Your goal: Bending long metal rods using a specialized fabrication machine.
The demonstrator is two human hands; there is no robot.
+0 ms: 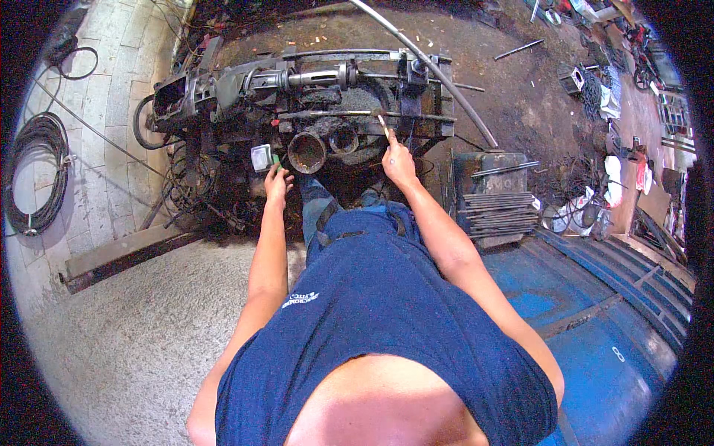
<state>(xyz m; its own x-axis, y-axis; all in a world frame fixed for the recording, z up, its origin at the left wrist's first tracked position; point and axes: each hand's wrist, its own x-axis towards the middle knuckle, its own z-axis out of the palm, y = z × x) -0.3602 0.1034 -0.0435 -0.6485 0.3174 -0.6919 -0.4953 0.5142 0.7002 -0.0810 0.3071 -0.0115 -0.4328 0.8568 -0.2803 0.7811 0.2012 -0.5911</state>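
Note:
My right hand (400, 163) is closed round the light handle of a small brush (384, 125). The brush's dark tip is at a long bright metal rod (335, 114) on the lathe-like machine (297, 82); whether they touch, I cannot tell. On the left, my left hand (279, 183) grips a small container (261, 157) with a pale square top and a green part by my fingers. Between my hands, a round rusty metal cup (307, 153) opens upward on the machine's near side, with a smaller ring-shaped opening (343, 139) beside it.
A long grey pipe (439, 70) slants down past the machine's right end. Right of me, several thin metal rods (500, 212) lie stacked on a stand above a blue metal surface (595, 357). A coiled black cable (41, 175) lies far left on pale tiles.

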